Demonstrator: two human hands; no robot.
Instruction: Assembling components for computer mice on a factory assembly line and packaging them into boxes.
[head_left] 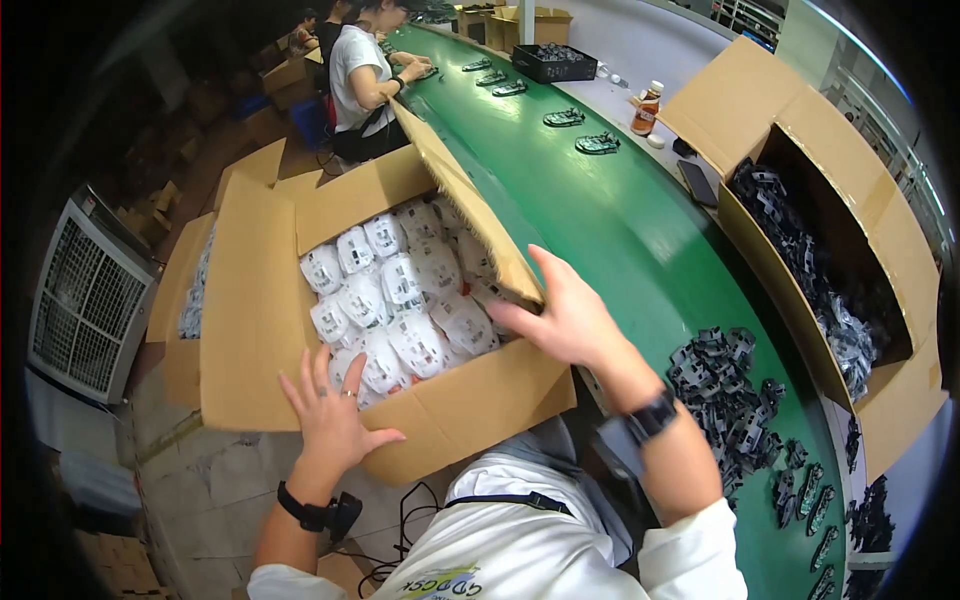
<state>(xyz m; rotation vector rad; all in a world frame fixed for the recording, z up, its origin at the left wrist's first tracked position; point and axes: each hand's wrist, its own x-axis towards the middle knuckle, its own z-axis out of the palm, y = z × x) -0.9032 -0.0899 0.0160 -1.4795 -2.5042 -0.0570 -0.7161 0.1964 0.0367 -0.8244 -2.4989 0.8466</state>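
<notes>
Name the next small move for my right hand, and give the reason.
Perhaps fold the right flap inward a little: your right hand is at its near corner, the flap stands raised, and the white parts look closely packed across the carton.

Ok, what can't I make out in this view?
Head view:
Bottom of the carton between the hands: hidden by white parts.
Whether the right hand grips or merely touches the flap: the hand itself hides the contact.
Bottom of the right-side carton: hidden by dark parts and shadow.
Lowest dark-green part: cut off by the lower edge.
</notes>
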